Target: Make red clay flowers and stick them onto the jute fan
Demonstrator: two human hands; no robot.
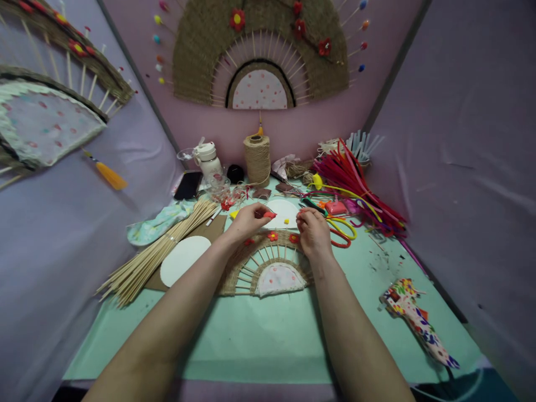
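Observation:
Between the fingertips of my left hand (pixel 250 222) is a small red lump (pixel 269 214) that looks like modelling clay. My right hand (pixel 315 230) is closed in a pinch, with a tiny red bit (pixel 300 213) showing at its fingertips. Both hands hover over a white paper disc (pixel 280 207) with a little yellow piece (pixel 286 221) on it. Just below them lies a woven fan (pixel 234 273), trimmed with red flowers (pixel 273 236) and a dotted white half-circle (pixel 281 278); my forearms partly cover it.
Bamboo sticks (pixel 161 251) and a white oval (pixel 184 259) lie left. Scissors (pixel 343 230), a red block (pixel 335 207) and pipe cleaners (pixel 355 184) are right, with a patterned glue gun (pixel 419 321) nearer. Behind stand a twine spool (pixel 257 162) and a bottle (pixel 208 162).

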